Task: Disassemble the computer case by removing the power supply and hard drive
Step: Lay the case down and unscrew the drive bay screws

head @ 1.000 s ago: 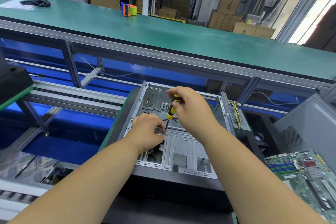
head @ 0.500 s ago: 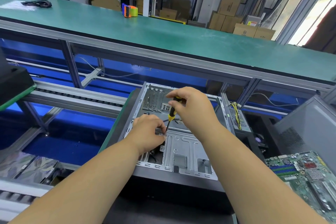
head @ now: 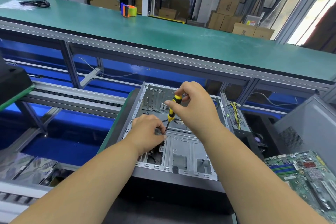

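Observation:
An open grey computer case (head: 183,152) lies flat in front of me, its metal interior showing. My right hand (head: 197,107) grips the handle of a yellow-and-black screwdriver (head: 173,108), which stands nearly upright with its tip down at the drive bay. My left hand (head: 148,131) rests on the bay beside the tip, fingers curled around the shaft's lower end. What lies under that hand is hidden. A power supply (head: 237,119) with yellow wires sits just outside the case's right wall.
A green motherboard (head: 305,174) lies at the right, with a grey case panel (head: 309,127) behind it. A long green workbench (head: 163,42) runs across above the case, carrying a tape dispenser (head: 129,10). Antistatic bags (head: 27,169) lie at lower left.
My right hand has shifted its grip on the screwdriver handle, thumb and fingers turning it. The left hand stays at the tip.

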`<state>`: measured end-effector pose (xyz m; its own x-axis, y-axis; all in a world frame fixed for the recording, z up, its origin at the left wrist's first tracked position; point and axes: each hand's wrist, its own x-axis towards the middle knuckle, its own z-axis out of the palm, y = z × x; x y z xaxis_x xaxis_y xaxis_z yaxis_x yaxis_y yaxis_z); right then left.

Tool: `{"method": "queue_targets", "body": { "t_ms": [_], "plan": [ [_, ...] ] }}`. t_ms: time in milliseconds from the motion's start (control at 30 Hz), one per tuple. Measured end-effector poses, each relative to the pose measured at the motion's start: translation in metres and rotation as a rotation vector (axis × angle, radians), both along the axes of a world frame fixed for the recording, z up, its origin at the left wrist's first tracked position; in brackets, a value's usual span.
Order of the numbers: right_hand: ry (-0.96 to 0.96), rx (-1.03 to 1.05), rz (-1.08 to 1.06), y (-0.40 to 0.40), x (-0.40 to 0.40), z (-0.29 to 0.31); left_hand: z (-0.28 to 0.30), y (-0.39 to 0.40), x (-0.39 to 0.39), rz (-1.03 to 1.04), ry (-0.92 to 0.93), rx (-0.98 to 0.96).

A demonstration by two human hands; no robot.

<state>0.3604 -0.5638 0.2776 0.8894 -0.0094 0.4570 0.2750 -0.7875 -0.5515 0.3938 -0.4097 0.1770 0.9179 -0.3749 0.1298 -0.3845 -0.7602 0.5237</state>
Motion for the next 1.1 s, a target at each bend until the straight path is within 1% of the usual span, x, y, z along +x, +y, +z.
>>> {"method": "queue_targets", "body": {
  "t_ms": [133,333,467,567,633,700,833,933,1100],
  "plan": [
    [0.008,0.039,-0.001,0.0038,0.0027,0.0029,-0.0016,-0.0001,0.0007,0.006,-0.005,0.000],
    [0.070,0.088,0.058,0.0036,0.0021,0.0043,-0.0033,-0.0006,0.0019,0.004,-0.010,-0.002],
    [0.110,-0.018,0.056,0.0014,0.0020,0.0069,-0.0045,-0.0011,0.0033,0.004,0.001,0.001],
    [0.139,-0.087,0.111,0.0031,0.0002,0.0050,-0.0045,-0.0008,0.0039,0.000,0.007,0.011],
    [0.112,-0.114,0.137,0.0050,-0.0019,0.0021,-0.0038,-0.0003,0.0038,-0.004,0.012,0.020],
    [0.058,-0.125,0.115,0.0059,-0.0030,0.0010,-0.0036,0.0003,0.0038,-0.016,0.023,0.019],
    [0.030,-0.087,0.071,0.0063,0.0003,0.0022,-0.0031,0.0010,0.0039,-0.029,0.035,0.016],
    [0.077,-0.058,0.071,0.0052,0.0026,0.0010,-0.0020,0.0003,0.0040,-0.025,0.035,0.026],
    [0.170,0.096,0.071,0.0007,0.0016,0.0000,-0.0018,-0.0001,0.0051,-0.032,0.035,0.022]
  ]
}}
